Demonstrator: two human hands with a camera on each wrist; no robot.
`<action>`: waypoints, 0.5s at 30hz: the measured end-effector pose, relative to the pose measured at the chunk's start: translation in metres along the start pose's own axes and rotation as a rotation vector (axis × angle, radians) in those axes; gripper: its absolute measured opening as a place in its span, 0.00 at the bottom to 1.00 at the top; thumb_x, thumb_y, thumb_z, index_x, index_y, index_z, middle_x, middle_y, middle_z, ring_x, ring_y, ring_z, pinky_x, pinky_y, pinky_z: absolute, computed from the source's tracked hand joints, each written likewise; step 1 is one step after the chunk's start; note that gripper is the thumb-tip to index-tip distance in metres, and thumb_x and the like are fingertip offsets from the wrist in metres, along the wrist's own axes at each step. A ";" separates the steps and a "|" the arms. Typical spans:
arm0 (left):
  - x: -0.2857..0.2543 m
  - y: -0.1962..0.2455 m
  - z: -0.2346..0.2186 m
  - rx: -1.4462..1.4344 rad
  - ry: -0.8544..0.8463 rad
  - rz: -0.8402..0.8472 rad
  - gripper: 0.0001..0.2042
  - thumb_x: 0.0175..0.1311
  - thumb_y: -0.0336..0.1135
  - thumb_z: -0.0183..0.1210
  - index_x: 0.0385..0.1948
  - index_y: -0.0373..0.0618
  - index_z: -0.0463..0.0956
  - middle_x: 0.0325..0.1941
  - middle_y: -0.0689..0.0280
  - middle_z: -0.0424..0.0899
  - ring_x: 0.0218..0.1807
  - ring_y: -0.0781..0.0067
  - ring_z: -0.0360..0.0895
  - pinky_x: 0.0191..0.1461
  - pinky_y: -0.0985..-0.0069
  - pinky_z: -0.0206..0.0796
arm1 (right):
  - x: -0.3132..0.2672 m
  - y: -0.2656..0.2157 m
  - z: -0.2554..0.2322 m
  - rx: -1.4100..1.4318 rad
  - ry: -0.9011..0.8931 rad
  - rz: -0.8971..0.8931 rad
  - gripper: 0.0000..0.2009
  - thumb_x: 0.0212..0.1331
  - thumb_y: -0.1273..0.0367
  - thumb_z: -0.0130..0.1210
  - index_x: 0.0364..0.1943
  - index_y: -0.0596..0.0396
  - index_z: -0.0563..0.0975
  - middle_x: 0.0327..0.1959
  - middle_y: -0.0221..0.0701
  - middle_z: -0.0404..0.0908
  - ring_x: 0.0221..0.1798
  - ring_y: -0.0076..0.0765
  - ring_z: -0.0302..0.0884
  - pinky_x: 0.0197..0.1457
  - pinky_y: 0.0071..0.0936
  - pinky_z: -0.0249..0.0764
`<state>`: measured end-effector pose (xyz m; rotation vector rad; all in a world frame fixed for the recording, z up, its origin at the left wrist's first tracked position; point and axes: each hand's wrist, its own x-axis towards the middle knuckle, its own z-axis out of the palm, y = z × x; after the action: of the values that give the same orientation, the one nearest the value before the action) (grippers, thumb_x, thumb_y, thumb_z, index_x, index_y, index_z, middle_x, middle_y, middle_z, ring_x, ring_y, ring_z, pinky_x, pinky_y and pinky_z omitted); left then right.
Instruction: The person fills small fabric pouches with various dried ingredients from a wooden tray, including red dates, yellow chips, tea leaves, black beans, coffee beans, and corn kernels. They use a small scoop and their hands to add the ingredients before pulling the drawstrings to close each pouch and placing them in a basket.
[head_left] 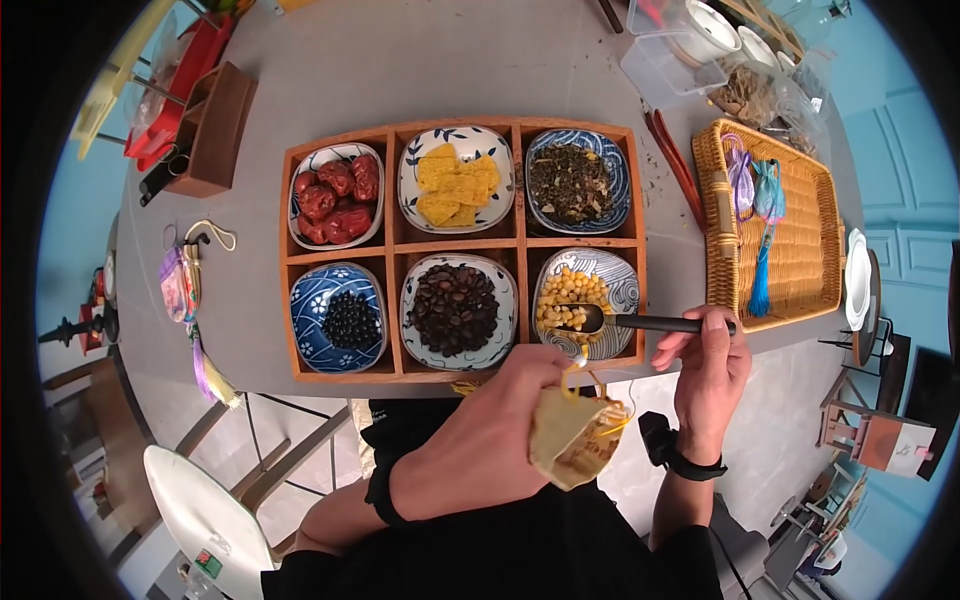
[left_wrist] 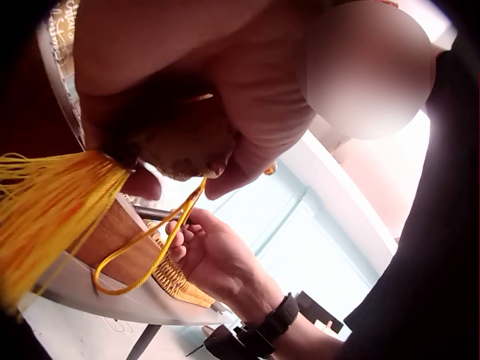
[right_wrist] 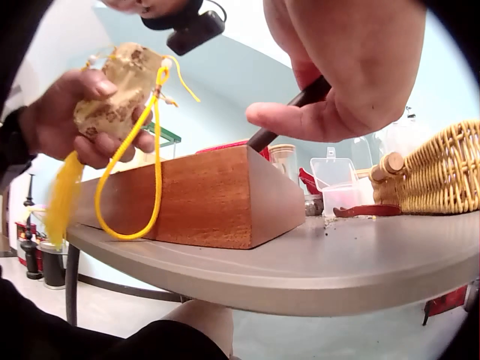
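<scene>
My left hand grips a small yellow cloth pouch with brown patterning, its mouth facing up in the head view. A yellow cord loop and a yellow tassel hang from it. With its fingers and thumb, my right hand pinches the handle of a black spoon. The spoon's bowl sits among yellow beans in a patterned blue-and-white dish, at the near right of the wooden compartment tray. The pouch is just on the near side of that dish.
Other dishes in the tray hold red dates, yellow pieces, dried leaves, black beans and dark brown beans. A wicker basket with sachets stands right. Another tasselled sachet lies left, near a wooden box.
</scene>
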<state>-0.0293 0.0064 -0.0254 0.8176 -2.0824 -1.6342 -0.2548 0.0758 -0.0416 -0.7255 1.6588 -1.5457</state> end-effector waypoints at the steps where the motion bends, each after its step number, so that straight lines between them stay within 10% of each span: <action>1: -0.004 -0.002 -0.002 -0.053 0.036 0.040 0.35 0.43 0.30 0.75 0.50 0.43 0.59 0.50 0.59 0.71 0.45 0.61 0.76 0.48 0.71 0.68 | 0.001 0.003 -0.001 0.023 0.038 -0.004 0.14 0.73 0.64 0.43 0.39 0.64 0.71 0.23 0.40 0.80 0.20 0.31 0.76 0.26 0.24 0.75; 15: -0.008 0.003 -0.011 -0.098 0.104 -0.190 0.34 0.41 0.28 0.75 0.48 0.46 0.60 0.44 0.64 0.73 0.43 0.70 0.76 0.47 0.74 0.69 | -0.016 -0.090 -0.006 0.027 0.051 -0.322 0.16 0.71 0.60 0.43 0.35 0.63 0.69 0.16 0.37 0.70 0.14 0.33 0.71 0.17 0.24 0.69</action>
<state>-0.0171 0.0033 -0.0191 1.0706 -1.8876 -1.7342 -0.2574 0.0824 0.0494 -0.9835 1.6127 -1.8176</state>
